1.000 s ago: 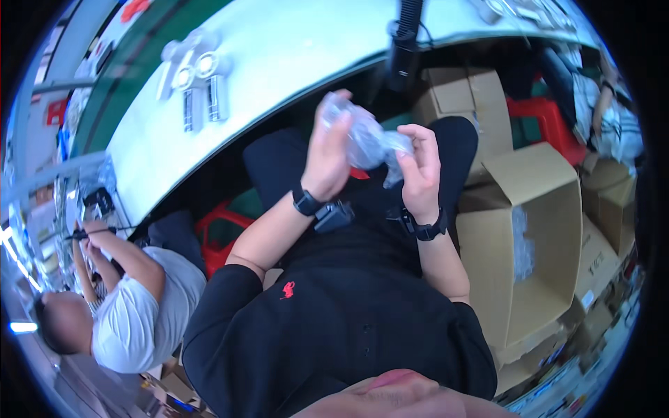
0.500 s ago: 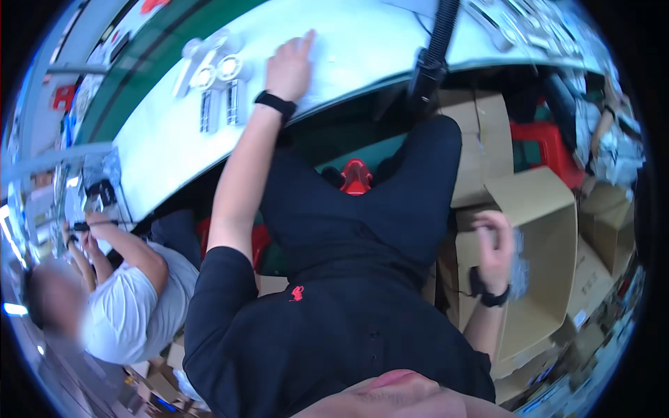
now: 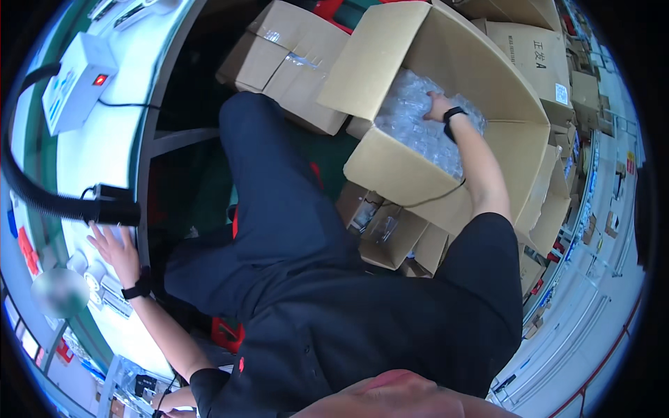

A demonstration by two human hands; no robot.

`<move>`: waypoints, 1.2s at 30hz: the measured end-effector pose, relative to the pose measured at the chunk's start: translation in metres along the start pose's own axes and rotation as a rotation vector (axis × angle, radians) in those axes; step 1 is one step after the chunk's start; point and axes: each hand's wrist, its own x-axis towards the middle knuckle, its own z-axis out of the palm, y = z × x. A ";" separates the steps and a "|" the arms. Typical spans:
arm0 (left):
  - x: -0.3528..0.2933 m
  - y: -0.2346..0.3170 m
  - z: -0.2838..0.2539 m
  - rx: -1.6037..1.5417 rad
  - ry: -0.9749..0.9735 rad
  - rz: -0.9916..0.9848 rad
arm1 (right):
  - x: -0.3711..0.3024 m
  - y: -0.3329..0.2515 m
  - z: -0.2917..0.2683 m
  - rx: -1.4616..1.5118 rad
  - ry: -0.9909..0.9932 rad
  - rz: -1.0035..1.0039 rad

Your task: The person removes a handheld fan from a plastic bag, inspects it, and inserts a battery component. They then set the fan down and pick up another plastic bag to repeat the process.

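Observation:
My left hand (image 3: 117,258) lies on the white tabletop (image 3: 87,164) with its fingers spread, holding nothing. Its fingertips reach the black nozzle (image 3: 115,209) at the end of a flexible hose. White and silver parts with round ends (image 3: 94,282) lie just beside that hand. My right hand (image 3: 439,108) is down inside a large open cardboard box (image 3: 488,59), its fingers curled on clear plastic packaging (image 3: 418,136). The fingertips are partly hidden among the plastic. Each wrist wears a black band.
A white device with a red switch (image 3: 80,83) stands on the table, its black cable running over the edge. Closed cardboard cartons (image 3: 293,66) and smaller open boxes (image 3: 390,237) surround the big box. A neighbour's forearm (image 3: 178,398) shows at the lower left.
My view has swung to the right. My right hand has gone from beside the box down into its plastic contents. My left hand remains over the table, with fingers now spread.

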 end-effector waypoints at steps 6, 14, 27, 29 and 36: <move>0.004 0.088 -0.025 -0.031 -0.223 -0.007 | 0.049 -0.041 0.043 -0.025 0.071 -0.099; 0.031 0.101 -0.027 -0.109 -0.106 0.059 | 0.146 -0.044 0.138 -0.033 0.169 -0.134; 0.033 0.110 -0.033 0.010 -0.085 0.099 | 0.090 -0.069 0.121 0.023 0.044 -0.439; 0.035 0.108 -0.032 0.017 -0.084 0.102 | 0.097 -0.071 0.117 0.030 0.024 -0.348; 0.032 0.103 -0.027 0.012 -0.066 0.096 | 0.109 -0.038 0.124 0.220 -0.013 -0.599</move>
